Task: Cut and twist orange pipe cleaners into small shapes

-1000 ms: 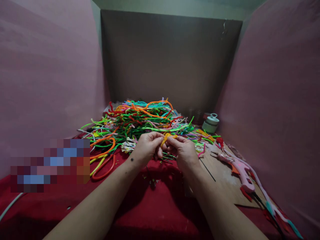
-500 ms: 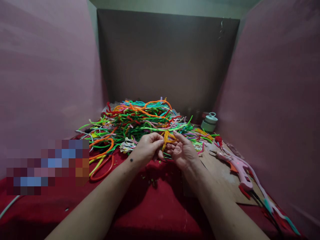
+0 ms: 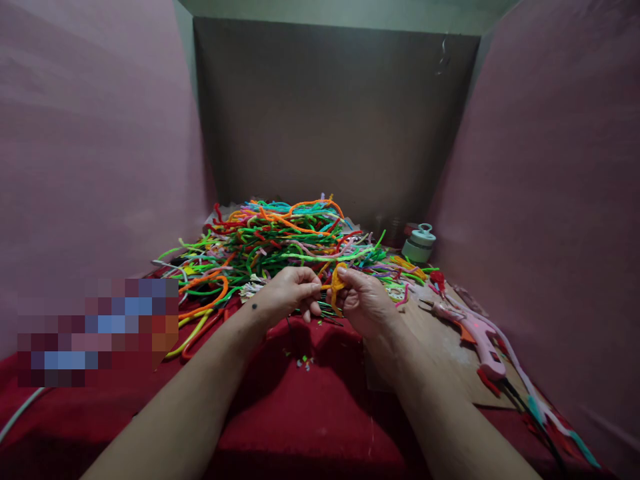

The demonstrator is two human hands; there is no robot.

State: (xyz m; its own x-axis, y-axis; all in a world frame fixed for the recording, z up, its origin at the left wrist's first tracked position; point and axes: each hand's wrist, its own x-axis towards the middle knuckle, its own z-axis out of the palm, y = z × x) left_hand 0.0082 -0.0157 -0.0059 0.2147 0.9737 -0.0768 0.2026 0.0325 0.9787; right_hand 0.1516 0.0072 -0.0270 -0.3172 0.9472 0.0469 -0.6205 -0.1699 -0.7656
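Observation:
Both my hands meet in front of a big heap of coloured pipe cleaners (image 3: 280, 237). My left hand (image 3: 290, 293) pinches one end of a bent orange-yellow pipe cleaner (image 3: 336, 283). My right hand (image 3: 365, 300) is closed round the other side of the same piece, which curls into a small loop between thumb and fingers. The hands hover just above the red cloth (image 3: 300, 413), close to the near edge of the heap.
A pink glue gun (image 3: 475, 333) lies on a wooden board (image 3: 440, 347) at the right, its cord trailing toward me. A pale round roll (image 3: 419, 245) stands at the back right. Brown cardboard walls close in the back, pink panels the sides. Small clippings (image 3: 303, 362) dot the cloth.
My right hand, opened half a second ago, has closed round the orange-yellow pipe cleaner again, and the piece is now bent into a tighter loop. Both hands stayed in place.

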